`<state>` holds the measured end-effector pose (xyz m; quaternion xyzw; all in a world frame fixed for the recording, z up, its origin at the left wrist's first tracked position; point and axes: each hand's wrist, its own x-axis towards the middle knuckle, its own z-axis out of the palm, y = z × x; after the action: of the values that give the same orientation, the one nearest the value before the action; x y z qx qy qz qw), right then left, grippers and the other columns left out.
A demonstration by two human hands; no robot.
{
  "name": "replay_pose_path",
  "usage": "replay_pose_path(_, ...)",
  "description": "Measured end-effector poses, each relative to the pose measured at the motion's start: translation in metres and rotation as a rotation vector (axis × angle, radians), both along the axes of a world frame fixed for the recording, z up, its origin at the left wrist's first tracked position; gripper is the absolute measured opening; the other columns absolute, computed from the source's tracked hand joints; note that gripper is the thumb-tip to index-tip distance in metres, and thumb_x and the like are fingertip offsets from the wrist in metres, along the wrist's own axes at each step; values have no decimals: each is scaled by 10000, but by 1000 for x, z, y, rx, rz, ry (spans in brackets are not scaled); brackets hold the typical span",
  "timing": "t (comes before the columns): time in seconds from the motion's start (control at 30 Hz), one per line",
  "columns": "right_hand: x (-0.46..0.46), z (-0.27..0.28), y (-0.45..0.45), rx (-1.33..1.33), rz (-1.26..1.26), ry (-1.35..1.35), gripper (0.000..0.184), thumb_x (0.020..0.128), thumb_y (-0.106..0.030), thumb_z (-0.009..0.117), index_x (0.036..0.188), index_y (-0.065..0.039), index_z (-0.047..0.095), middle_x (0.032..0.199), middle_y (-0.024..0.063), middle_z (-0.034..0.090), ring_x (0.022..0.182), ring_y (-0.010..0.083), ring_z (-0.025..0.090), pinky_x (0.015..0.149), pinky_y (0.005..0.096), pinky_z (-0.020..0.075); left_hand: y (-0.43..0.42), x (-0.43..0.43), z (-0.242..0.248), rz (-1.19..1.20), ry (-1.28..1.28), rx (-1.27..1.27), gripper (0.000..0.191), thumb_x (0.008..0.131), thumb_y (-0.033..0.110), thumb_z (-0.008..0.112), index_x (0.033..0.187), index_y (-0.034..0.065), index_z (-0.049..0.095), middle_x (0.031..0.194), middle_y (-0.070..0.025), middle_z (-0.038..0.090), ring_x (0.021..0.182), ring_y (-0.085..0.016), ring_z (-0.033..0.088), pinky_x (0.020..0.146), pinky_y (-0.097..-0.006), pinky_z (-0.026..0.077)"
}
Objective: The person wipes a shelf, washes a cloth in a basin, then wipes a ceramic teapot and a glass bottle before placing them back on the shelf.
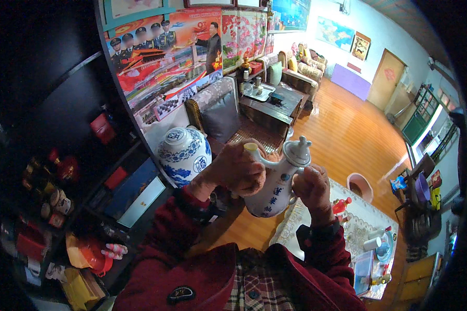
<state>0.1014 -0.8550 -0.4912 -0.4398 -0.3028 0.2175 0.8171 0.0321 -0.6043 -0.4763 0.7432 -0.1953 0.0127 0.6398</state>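
A white porcelain ewer (270, 194) with blue writing down its front is held up before my chest. Its domed lid (297, 152), topped by a shaped knob, sits on the neck. My left hand (239, 169) is closed around the spout side, with the spout's yellowish tip (251, 147) showing above the fingers. On the other side, my right hand (311, 184) grips the ewer by its handle; the fingers hide most of that handle.
A blue-and-white lidded jar (185, 155) stands left, before a cushioned chair (222, 120). Dark shelves (113, 171) hold boxes and bottles. At right, a cloth-covered table (358, 221) bears a white cup (372, 243) and a plastic box (362, 270). A pink basin (360, 186) lies beyond.
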Motion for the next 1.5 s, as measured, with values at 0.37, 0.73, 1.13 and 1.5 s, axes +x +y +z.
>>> replay_pose_path(0.37,2,4,5,-61,-201,-13,373,968,-254,519,634,-139,401,511,-62,296,412,64,274,391,263,198,-21,-5,-61,283,-200,-256,312,883,237,649,1128,64,568,931,-98,582,861,-209,617,679,-377,531)
replay_pose_path(0.73,-4,11,10,-55,-325,-32,340,972,-236,526,663,-133,426,503,-62,289,405,54,254,383,257,185,-47,-25,-106,533,-182,13,275,995,244,491,1138,19,555,1133,-135,533,1029,-184,517,830,-336,446)
replay_pose_path(1.13,-5,-2,11,-78,-318,-73,317,965,-219,538,673,-127,455,513,-72,330,418,43,287,391,242,219,-57,-61,27,703,-847,346,515,952,437,403,1114,-33,535,1009,-226,579,862,-366,559,739,-440,440)
replay_pose_path(1.5,-13,-7,10,-180,-319,-103,299,925,-265,611,726,-42,630,589,-54,514,491,22,416,430,209,292,-91,-33,1,835,-777,611,667,859,292,652,1351,-54,366,1340,-249,441,1179,-421,446,999,-495,366)
